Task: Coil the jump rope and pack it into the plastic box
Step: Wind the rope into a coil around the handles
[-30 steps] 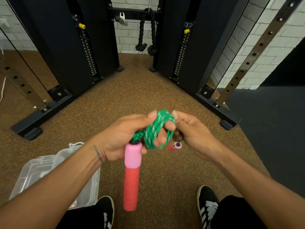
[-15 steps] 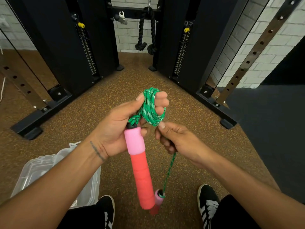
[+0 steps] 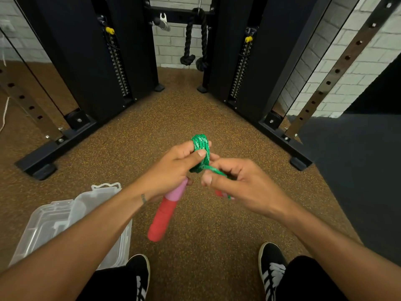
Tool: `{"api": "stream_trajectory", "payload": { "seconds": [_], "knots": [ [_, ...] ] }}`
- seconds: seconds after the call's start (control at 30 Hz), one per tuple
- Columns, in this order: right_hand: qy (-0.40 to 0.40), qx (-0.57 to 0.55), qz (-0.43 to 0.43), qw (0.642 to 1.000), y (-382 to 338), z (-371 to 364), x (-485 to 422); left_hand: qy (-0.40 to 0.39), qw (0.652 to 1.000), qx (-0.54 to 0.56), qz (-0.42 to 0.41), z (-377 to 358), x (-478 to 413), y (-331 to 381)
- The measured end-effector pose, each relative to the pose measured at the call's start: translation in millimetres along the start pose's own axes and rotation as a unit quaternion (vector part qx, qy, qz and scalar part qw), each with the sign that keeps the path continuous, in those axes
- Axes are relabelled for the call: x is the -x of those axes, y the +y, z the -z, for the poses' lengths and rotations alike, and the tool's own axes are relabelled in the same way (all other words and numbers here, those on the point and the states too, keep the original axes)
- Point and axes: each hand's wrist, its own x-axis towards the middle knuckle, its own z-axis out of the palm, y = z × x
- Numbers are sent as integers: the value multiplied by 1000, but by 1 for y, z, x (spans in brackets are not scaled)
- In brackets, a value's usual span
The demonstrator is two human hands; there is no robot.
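The green jump rope (image 3: 200,148) is coiled in several loops around the fingers of my left hand (image 3: 173,170), which also grips the pink top of one red handle (image 3: 162,216) that hangs down and to the left. My right hand (image 3: 240,183) pinches the loose green end just right of the coil. The second handle (image 3: 221,194) is mostly hidden under my right hand. The clear plastic box (image 3: 65,218) lies open on the floor at the lower left, partly behind my left forearm.
Black cable machine columns (image 3: 91,72) and their base feet (image 3: 301,161) stand left and right ahead on the brown speckled floor. A black rope attachment (image 3: 195,35) hangs at the back. A dark mat (image 3: 358,170) lies to the right. My black shoes (image 3: 271,263) are below.
My right hand rose from below the coil to beside it, lifting the second handle off its dangle. My left hand dropped lower and the held handle now tilts left.
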Motion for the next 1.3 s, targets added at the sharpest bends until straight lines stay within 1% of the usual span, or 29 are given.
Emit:
{"api": "stream_trajectory", "payload": {
  "seconds": [0.1, 0.2, 0.27, 0.37, 0.43, 0.53, 0.63, 0.73, 0.9, 0.97, 1.13, 1.23, 1.3],
  "knots": [
    [54, -26, 4, 998, 3, 9, -3, -13, 999, 6, 31, -3, 2, -2],
    [86, -14, 32, 996, 5, 14, -6, -32, 996, 55, 59, -8, 4, -2],
    [99, -51, 47, 993, 5, 14, -7, -38, 993, 90, 73, -9, 5, 2],
    [134, -53, 45, 988, 5, 16, -9, -90, 984, 130, 81, -11, 8, 8],
    [144, -86, 25, 986, 5, 16, -10, -118, 979, 147, 83, -11, 10, 9],
    [142, -153, -12, 978, 6, 14, -11, -143, 971, 172, 78, -8, 12, 12],
    [116, -206, -60, 970, 9, 14, -12, -155, 966, 192, 72, -7, 13, 11],
    [97, -216, -85, 968, 11, 16, -13, -168, 964, 194, 64, -7, 14, 9],
    [89, -248, -106, 959, 11, 15, -14, -202, 956, 202, 67, -2, 13, 9],
    [78, -283, -116, 949, 10, 14, -14, -202, 950, 226, 70, -4, 13, 10],
    [56, -376, -141, 914, 10, 1, -13, -154, 939, 305, 42, -9, 13, 11],
    [47, -417, -154, 895, 9, -5, -12, -114, 941, 319, 27, -9, 11, 12],
    [47, -441, -159, 882, 6, -7, -13, -104, 944, 314, 18, -8, 11, 12]
  ]
}}
